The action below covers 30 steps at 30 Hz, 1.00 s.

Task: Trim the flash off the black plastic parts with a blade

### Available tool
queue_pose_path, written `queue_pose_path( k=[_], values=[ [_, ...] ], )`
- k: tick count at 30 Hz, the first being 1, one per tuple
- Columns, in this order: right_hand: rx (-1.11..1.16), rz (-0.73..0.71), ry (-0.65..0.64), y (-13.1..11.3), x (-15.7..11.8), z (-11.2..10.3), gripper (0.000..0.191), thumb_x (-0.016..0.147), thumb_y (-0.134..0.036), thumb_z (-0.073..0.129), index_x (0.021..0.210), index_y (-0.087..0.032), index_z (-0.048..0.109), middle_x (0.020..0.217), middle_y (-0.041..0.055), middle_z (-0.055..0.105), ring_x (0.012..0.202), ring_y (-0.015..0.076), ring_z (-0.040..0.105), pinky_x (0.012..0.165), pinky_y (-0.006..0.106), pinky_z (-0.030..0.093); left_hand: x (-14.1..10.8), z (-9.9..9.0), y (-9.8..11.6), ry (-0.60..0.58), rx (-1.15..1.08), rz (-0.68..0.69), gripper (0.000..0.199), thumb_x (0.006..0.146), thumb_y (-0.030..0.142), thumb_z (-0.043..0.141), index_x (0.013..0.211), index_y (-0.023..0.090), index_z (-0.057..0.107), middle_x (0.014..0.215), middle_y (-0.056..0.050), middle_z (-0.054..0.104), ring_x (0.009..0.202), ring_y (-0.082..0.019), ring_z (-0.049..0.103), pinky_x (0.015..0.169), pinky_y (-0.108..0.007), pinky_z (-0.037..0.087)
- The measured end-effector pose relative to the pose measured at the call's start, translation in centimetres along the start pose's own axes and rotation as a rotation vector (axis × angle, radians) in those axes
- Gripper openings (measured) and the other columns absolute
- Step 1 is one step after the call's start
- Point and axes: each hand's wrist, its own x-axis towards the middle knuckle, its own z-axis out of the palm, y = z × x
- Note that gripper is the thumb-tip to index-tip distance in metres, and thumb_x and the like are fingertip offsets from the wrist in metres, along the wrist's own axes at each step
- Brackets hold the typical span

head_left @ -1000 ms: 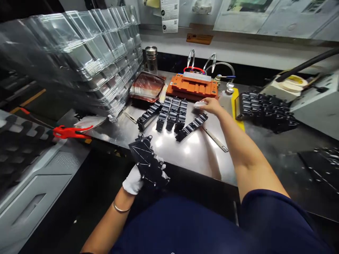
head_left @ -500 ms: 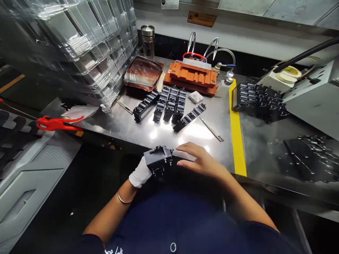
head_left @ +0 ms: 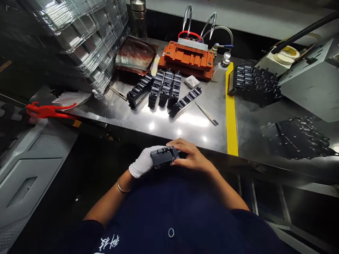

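Observation:
A black plastic part (head_left: 163,157) is held in front of my body, just off the table's front edge. My left hand (head_left: 144,163), in a white glove, grips its left end. Bare, my right hand (head_left: 191,155) has its fingers and thumb around the right end of the same part. Beyond them on the metal table (head_left: 159,125) stand several black ribbed parts (head_left: 166,88) in a row. One more black ribbed part (head_left: 186,101) lies slanted to their right, beside a thin tool (head_left: 207,113).
Behind the parts sits an orange fixture (head_left: 188,58) with two metal nozzles. Wrapped clear trays (head_left: 87,46) are stacked at the left, near red-handled scissors or pliers (head_left: 47,110). Yellow tape (head_left: 231,116) crosses the table; more black parts (head_left: 254,84) lie to its right.
My right hand has moved left and closed on the black part, which is now turned a little in my left hand. The view has tilted down, so the table appears higher.

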Motion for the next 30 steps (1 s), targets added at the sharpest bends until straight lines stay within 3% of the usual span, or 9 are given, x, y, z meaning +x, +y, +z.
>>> queue_pose_path(
  k=[7,10,12,15,18,20,24,28,30],
  values=[
    [0.042,0.031,0.048,-0.7,-0.4,0.0,0.035,0.08,-0.033,0.071,0.107,-0.011,0.063,0.11,0.0072,0.061,0.109,0.0039,0.059,0.096,0.012,0.049,0.0,0.5,0.3,-0.006,0.067,-0.016,0.027,0.068,0.029,0.075,0.091,0.015,0.075,0.096,-0.009,0.073,0.093,-0.025,0.067,0.092,-0.038,0.051],
    [0.108,0.131,0.118,-0.9,-0.7,0.1,0.031,0.08,-0.035,0.071,0.094,-0.009,0.064,0.098,0.0063,0.062,0.093,0.0033,0.06,0.086,0.012,0.05,0.2,1.0,0.4,0.032,0.106,-0.064,0.025,0.068,0.035,0.075,0.083,0.015,0.074,0.09,-0.008,0.072,0.087,-0.023,0.064,0.086,-0.037,0.052],
    [0.18,0.289,0.193,-0.6,-0.9,0.1,0.036,0.077,-0.042,0.071,0.083,-0.007,0.061,0.087,0.0051,0.06,0.081,0.0025,0.056,0.075,0.012,0.048,0.2,1.2,0.5,0.037,0.113,-0.094,0.028,0.072,0.041,0.072,0.082,0.014,0.074,0.088,-0.007,0.071,0.08,-0.02,0.061,0.077,-0.033,0.052],
    [0.385,0.635,0.477,0.6,-0.7,0.0,0.054,0.069,-0.057,0.07,0.078,-0.007,0.053,0.076,0.0028,0.054,0.069,0.001,0.049,0.063,0.013,0.042,0.2,1.3,0.7,0.048,0.048,-0.22,0.037,0.078,0.048,0.068,0.091,0.014,0.075,0.085,-0.005,0.07,0.073,-0.017,0.06,0.065,-0.027,0.05],
    [0.637,0.905,0.817,1.9,-0.3,-0.3,0.067,0.054,-0.065,0.072,0.081,-0.009,0.046,0.071,-0.0001,0.05,0.061,0.0006,0.045,0.056,0.014,0.038,0.1,1.2,1.1,0.03,-0.157,-0.34,0.047,0.083,0.052,0.064,0.114,0.017,0.07,0.098,-0.008,0.071,0.088,-0.021,0.066,0.07,-0.029,0.054],
    [0.741,1.002,0.935,2.4,-0.2,-0.5,0.072,0.046,-0.065,0.073,0.085,-0.01,0.045,0.071,-0.001,0.051,0.059,0.0014,0.046,0.054,0.015,0.037,0.0,1.3,1.3,-0.029,-0.244,-0.341,0.054,0.087,0.054,0.059,0.128,0.019,0.062,0.108,-0.011,0.069,0.094,-0.024,0.068,0.076,-0.036,0.057],
    [0.782,1.048,0.985,2.3,-0.4,-0.4,0.077,0.043,-0.065,0.074,0.09,-0.011,0.047,0.074,-0.0008,0.055,0.06,0.0019,0.048,0.055,0.016,0.04,-0.1,2.0,1.4,-0.095,-0.199,-0.298,0.063,0.085,0.05,0.065,0.139,0.02,0.051,0.117,-0.013,0.067,0.098,-0.023,0.068,0.08,-0.033,0.057],
    [0.759,1.075,0.951,2.2,-1.2,-0.3,0.079,0.043,-0.068,0.075,0.092,-0.012,0.048,0.078,0.0001,0.057,0.064,0.0032,0.05,0.057,0.016,0.042,0.2,2.8,0.9,-0.04,-0.169,-0.346,0.07,0.08,0.046,0.071,0.138,0.013,0.051,0.112,-0.014,0.069,0.088,-0.021,0.07,0.073,-0.029,0.057],
    [0.764,1.059,0.926,2.3,-1.7,-0.2,0.079,0.046,-0.069,0.075,0.094,-0.012,0.049,0.084,0.0015,0.059,0.068,0.0041,0.052,0.059,0.016,0.043,0.2,3.1,0.6,0.017,-0.134,-0.292,0.071,0.077,0.046,0.074,0.136,0.012,0.053,0.114,-0.014,0.068,0.089,-0.022,0.069,0.072,-0.03,0.057]
  ],
)
